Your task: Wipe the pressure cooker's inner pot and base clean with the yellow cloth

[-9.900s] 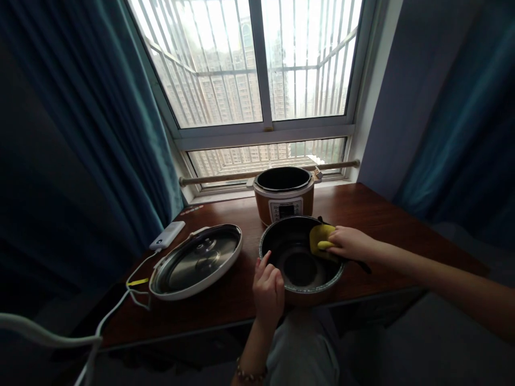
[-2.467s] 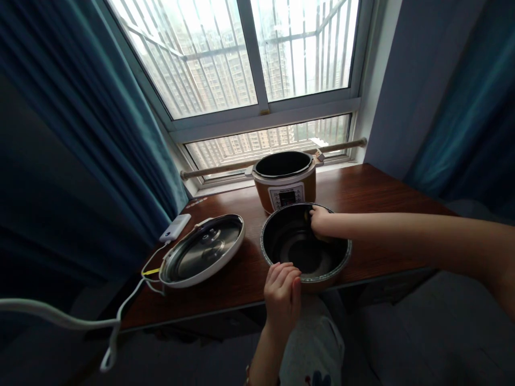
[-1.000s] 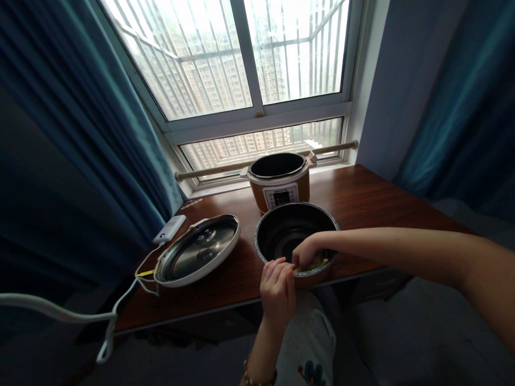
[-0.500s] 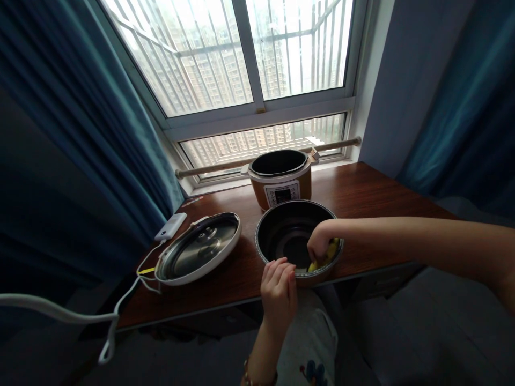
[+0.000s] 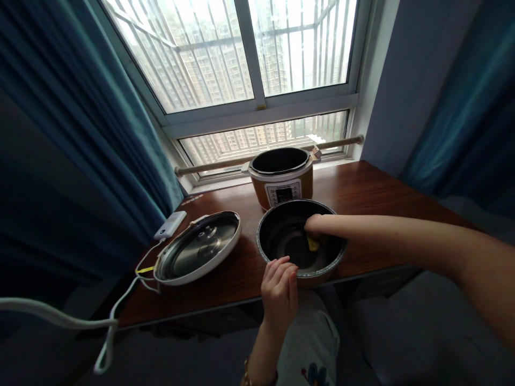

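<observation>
A dark inner pot (image 5: 277, 236) with a speckled rim stands tilted towards me at the table's front edge. My left hand (image 5: 279, 289) is closed over its near rim, fingers hooked inside and thumb outside. Inside the pot, my right hand (image 5: 316, 225) presses a yellow cloth (image 5: 313, 243) against the right part of the inner wall. Only a small piece of the cloth shows below the hand, and most of the right fingers are hidden. Right behind the pot stands a cooker body (image 5: 284, 185), brown and white with a control panel, its top uncovered.
A round lid (image 5: 199, 249) with a white rim lies on the left of the wooden table (image 5: 354, 182). Beyond it are a white power strip (image 5: 170, 225) and a white cable (image 5: 124, 295). A barred window (image 5: 225, 53) and blue curtains (image 5: 132, 107) surround the table.
My right hand has moved from the near right wall of the pot, deeper and farther back, taking the yellow cloth along. My left hand keeps its grip on the rim.
</observation>
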A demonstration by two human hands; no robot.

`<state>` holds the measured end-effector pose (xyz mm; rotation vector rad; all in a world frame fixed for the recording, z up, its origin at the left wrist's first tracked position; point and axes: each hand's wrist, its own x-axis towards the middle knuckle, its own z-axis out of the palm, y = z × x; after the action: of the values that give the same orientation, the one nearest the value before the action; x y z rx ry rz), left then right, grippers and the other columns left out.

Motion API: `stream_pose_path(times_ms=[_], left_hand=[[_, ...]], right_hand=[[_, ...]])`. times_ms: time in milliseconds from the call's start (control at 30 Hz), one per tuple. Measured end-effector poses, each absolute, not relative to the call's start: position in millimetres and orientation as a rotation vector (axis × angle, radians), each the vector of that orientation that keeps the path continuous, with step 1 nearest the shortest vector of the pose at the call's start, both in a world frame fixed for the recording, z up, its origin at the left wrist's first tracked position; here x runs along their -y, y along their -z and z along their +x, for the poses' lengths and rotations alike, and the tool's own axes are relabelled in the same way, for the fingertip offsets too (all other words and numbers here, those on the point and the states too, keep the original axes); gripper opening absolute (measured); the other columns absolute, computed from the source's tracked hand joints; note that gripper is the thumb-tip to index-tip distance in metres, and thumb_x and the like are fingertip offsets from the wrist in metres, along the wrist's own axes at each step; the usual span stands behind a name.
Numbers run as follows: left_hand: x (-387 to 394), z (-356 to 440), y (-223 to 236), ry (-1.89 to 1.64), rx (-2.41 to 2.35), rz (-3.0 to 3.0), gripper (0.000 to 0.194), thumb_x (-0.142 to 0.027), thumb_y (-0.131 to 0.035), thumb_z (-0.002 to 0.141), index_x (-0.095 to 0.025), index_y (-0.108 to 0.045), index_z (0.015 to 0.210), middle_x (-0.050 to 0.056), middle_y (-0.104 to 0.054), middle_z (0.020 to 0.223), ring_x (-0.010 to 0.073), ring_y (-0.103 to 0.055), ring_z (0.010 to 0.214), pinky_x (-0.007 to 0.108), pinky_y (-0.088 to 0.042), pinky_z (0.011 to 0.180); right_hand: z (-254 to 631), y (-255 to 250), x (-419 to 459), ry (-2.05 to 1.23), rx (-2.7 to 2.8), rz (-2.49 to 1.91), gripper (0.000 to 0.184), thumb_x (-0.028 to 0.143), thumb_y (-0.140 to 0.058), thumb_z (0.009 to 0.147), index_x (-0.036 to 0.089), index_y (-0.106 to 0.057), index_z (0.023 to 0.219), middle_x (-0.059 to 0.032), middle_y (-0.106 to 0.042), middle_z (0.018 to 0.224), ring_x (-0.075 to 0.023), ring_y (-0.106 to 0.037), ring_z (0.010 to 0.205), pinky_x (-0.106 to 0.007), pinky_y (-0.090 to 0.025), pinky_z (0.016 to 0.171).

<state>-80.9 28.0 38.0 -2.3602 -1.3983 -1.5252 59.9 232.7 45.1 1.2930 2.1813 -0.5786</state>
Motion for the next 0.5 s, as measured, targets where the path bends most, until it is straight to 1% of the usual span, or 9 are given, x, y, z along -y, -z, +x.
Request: stream_pose_path(times_ms=[133,233,400,500], left_hand=[[-28.4,-82.2,-37.9,1.513,1.396,-2.354,0.023,-0.009,-0.039,0.084,-0.018,-0.06,0.09,0.004,-0.066,0.087,0.0196,-0.057,0.1,0.041,-0.038,0.09],[-28.3,-82.4,-37.2,1.509,1.397,-2.353,0.023,-0.008,-0.04,0.084,-0.018,-0.059,0.09,0.004,-0.066,0.087,0.0195,-0.056,0.1,0.04,-0.037,0.091],[-28.4,-81.1,-37.1,1.504,1.407,-2.346,0.023,-0.008,-0.04,0.084,-0.018,-0.059,0.09,0.004,-0.066,0.087,0.0194,-0.057,0.099,0.04,-0.037,0.09],[-28.4,-80.6,-37.2,1.488,1.411,-2.337,0.022,-0.009,-0.04,0.084,-0.018,-0.059,0.09,0.004,-0.066,0.088,0.0192,-0.057,0.098,0.04,-0.037,0.09]], right_hand=[[46.0,-44.3,-238.6,0.634,-2.291,1.369,0.026,0.019,-0.073,0.057,0.012,-0.069,0.082,-0.0078,-0.066,0.069,-0.0262,-0.063,0.078,-0.033,-0.048,0.066],[36.4,-42.2,-241.7,0.672,-2.363,1.383,0.032,0.021,-0.071,0.061,0.012,-0.068,0.091,-0.0096,-0.068,0.077,-0.0261,-0.062,0.08,-0.031,-0.048,0.065],[31.8,-34.9,-244.8,0.728,-2.422,1.359,0.033,0.013,-0.066,0.064,0.012,-0.066,0.097,-0.0087,-0.068,0.087,-0.0218,-0.061,0.083,-0.026,-0.047,0.068],[39.6,-30.5,-244.3,0.75,-2.396,1.369,0.033,0.009,-0.065,0.064,0.011,-0.065,0.097,-0.0071,-0.068,0.085,-0.0186,-0.061,0.076,-0.024,-0.046,0.064]])
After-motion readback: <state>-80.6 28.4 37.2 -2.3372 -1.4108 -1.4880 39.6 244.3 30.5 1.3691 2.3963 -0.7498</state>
